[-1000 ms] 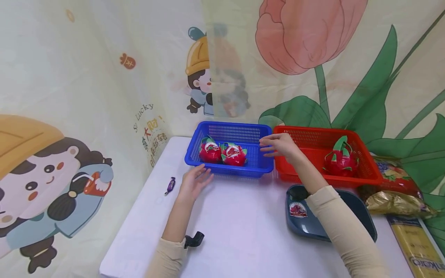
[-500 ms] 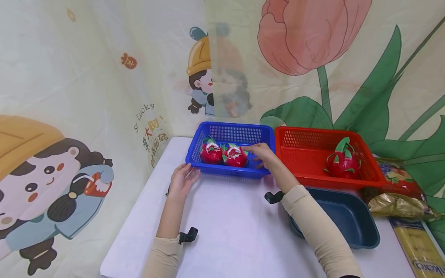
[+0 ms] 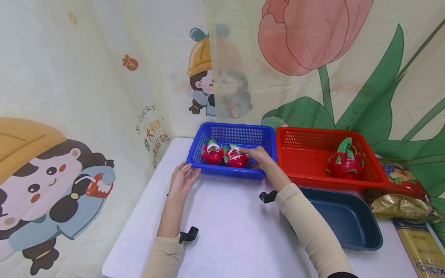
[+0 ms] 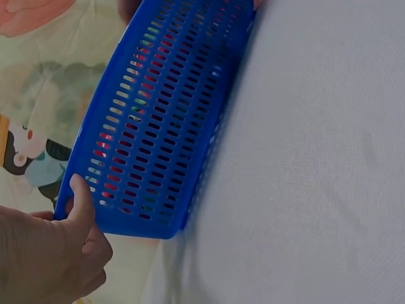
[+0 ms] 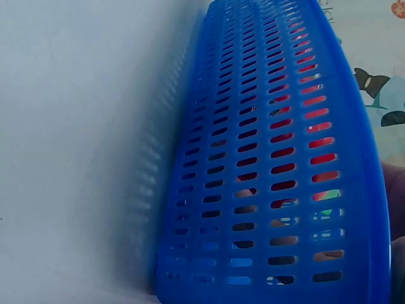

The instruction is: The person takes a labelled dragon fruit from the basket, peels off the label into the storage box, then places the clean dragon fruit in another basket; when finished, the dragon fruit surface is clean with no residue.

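A blue perforated basket (image 3: 231, 172) stands at the back of the white table, with two red, green-leaved dragon fruits in its left half. My left hand (image 3: 180, 180) grips the basket's front left corner; in the left wrist view its thumb (image 4: 81, 202) lies on the outer wall under the rim. My right hand (image 3: 260, 155) reaches over the front right rim, its forefinger across the top of the right dragon fruit (image 3: 235, 159), which it holds from the right side. The left dragon fruit (image 3: 211, 155) touches its neighbour. The basket wall largely hides the right fingers in the right wrist view.
A red basket (image 3: 302, 179) adjoins on the right, holding another dragon fruit (image 3: 347, 166). In front stands a dark blue tub (image 3: 373, 235), partly behind the right sleeve. At the right edge lie a red bag (image 3: 403, 177), a gold packet (image 3: 399, 206) and a yellow packet (image 3: 418, 243).
My right hand has moved left and down from above the gap between the baskets to the right dragon fruit. The left hand has come up to the blue basket's corner and taken hold.
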`<action>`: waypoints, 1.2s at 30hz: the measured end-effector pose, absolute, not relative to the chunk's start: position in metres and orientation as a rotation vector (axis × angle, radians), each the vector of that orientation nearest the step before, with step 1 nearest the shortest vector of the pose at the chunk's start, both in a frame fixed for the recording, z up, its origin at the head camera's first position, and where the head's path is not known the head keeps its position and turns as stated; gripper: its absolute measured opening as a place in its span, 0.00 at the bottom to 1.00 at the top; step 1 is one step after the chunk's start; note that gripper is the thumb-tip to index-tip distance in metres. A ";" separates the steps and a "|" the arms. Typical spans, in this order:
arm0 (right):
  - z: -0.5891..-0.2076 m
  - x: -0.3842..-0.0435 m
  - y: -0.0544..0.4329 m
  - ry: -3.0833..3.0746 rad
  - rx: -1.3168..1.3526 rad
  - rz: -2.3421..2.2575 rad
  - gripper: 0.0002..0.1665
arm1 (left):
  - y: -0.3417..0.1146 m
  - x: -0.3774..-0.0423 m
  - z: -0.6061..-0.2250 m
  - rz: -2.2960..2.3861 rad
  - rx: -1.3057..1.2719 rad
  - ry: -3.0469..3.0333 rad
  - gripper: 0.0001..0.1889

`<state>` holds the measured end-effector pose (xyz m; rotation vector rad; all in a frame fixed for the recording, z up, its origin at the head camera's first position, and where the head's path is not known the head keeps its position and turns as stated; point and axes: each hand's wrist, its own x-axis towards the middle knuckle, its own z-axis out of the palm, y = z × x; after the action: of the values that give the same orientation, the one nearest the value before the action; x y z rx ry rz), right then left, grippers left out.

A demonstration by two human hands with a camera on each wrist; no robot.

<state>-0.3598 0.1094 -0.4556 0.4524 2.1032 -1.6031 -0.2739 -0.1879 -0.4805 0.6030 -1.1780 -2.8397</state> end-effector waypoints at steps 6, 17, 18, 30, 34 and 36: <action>-0.461 -0.365 0.108 2.047 0.440 -1.626 0.63 | -0.187 -0.275 -0.480 -2.823 0.603 -1.200 0.31; -0.469 -0.368 0.106 1.907 0.379 -1.780 0.47 | -0.190 -0.274 -0.481 -2.847 0.584 -1.193 0.30; -0.469 -0.368 0.106 1.903 0.383 -1.785 0.47 | -0.190 -0.274 -0.481 -2.850 0.585 -1.186 0.30; -0.452 -0.362 0.119 1.734 0.291 -1.989 0.39 | -0.189 -0.274 -0.479 -2.859 0.594 -1.165 0.30; -0.443 -0.360 0.123 1.696 0.274 -2.027 0.39 | -0.189 -0.274 -0.479 -2.862 0.587 -1.165 0.31; -0.438 -0.358 0.124 1.690 0.252 -2.041 0.39 | -0.190 -0.274 -0.480 -2.860 0.586 -1.170 0.31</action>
<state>-0.3581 0.1244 -0.4381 0.2519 1.6903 -2.0405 -0.2741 -0.1897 -0.4801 0.5863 -1.1701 -2.8605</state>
